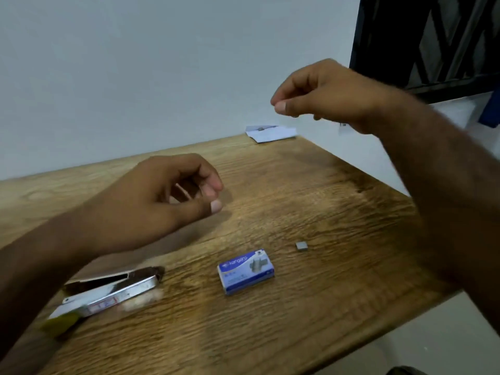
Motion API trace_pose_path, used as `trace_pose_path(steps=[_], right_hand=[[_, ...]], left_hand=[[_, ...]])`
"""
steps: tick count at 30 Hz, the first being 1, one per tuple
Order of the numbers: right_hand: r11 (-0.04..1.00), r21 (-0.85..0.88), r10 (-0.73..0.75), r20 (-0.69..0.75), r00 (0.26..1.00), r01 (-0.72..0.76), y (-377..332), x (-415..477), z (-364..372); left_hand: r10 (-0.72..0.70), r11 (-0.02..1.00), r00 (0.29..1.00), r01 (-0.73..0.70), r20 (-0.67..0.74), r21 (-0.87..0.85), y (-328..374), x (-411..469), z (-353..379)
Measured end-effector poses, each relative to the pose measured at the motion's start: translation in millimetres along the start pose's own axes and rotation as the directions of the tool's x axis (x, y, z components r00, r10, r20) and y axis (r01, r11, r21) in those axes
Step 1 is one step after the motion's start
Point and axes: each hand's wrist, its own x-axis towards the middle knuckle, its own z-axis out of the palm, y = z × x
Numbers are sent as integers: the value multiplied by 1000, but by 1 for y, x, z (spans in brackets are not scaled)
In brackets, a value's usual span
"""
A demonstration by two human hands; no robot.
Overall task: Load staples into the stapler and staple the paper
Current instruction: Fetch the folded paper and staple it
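On table (324, 307), stapler (113, 289) near loose, empty L fingers (209, 182); R fingers (295, 82) pinched, contents unclear.

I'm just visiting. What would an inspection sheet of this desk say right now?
Surface: wooden table.
Job's things: stapler lying near left, apparently open; blue staple box at middle; loose staple strip right of the box, apart; paper at far edge.
Clutter: yellow-green thing at the stapler's near end, blurred.
Hands: left hand above the table, fingers loosely curled, holding nothing; right hand raised, fingertips pinched, contents too small to tell.
Cables: nothing seen.
Surroundings: pale wall; dark grille upper right.
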Motion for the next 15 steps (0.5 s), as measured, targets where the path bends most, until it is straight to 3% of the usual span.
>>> trace_pose_path(steps=[3,7,15], right_hand=[[994,-28,109,-16,994,-109,24,28,11],[965,-220,151,22,988,-142,53,50,39],[880,-451,148,-41,988,-150,92,61,69]], left_hand=[[-45,975,998,33,52,220,1,39,-7],[-131,909,985,73,114,410,-11,102,1],[-134,894,986,80,94,440,-42,194,59]])
